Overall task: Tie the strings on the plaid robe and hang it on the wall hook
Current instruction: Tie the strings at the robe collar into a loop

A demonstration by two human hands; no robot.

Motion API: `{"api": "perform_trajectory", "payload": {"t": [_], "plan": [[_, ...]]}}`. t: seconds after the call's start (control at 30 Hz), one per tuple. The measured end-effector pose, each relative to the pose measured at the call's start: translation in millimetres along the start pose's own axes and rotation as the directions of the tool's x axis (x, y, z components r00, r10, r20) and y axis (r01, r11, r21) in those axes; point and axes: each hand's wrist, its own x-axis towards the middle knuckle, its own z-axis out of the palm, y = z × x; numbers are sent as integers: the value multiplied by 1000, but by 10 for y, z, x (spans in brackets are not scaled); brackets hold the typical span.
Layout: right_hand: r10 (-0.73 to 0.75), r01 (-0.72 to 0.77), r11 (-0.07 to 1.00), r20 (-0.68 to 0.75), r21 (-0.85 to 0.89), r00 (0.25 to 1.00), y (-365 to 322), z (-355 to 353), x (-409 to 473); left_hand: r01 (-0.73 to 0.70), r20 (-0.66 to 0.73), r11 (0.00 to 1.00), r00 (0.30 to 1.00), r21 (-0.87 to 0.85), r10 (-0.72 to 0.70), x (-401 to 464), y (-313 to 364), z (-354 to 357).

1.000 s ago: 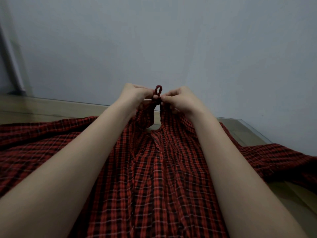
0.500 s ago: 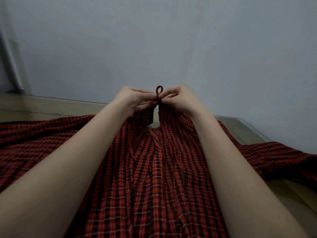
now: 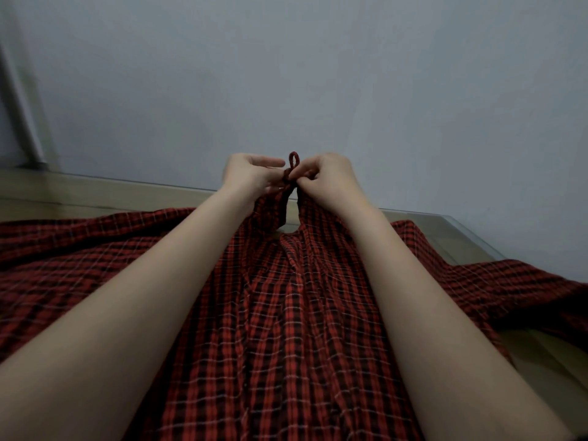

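Head view: at frame centre our left hand (image 3: 251, 173) and right hand (image 3: 327, 176) pinch the strings (image 3: 291, 168), one loop formed; the plaid robe (image 3: 286, 313) lies on the surface (image 3: 95, 195). Knot unfinished, hanging remains.

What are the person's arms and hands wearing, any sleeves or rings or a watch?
Nothing that shows. Both forearms are bare all the way to the bottom edge of the picture, with no sleeve in view. The left hand and the right hand wear no gloves, and no watch or bracelet sits on either wrist. No ring shows on the fingers, though some are curled out of sight.
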Motion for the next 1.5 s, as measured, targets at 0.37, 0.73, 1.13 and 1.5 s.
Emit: {"api": "perform_trajectory", "payload": {"t": [0.37, 0.73, 1.13, 1.5], "plan": [[-95, 94, 995, -29, -37, 995, 5, -24, -44, 180, 104, 973, 981, -143, -166, 37, -41, -73], [75, -105, 979, 172, 172, 982, 64, 33, -51, 78, -81, 997, 994, 26, -76, 39, -94, 1], [239, -200, 871, -31, 449, 971, 121, 123, 13, -256, 98, 930, 966, 263, 239, 75, -135, 139], [238, -179, 890, -93, 420, 967, 115, 131, 39, -280, 90, 932, 960, 230, 266, 91, -171, 129]]}}
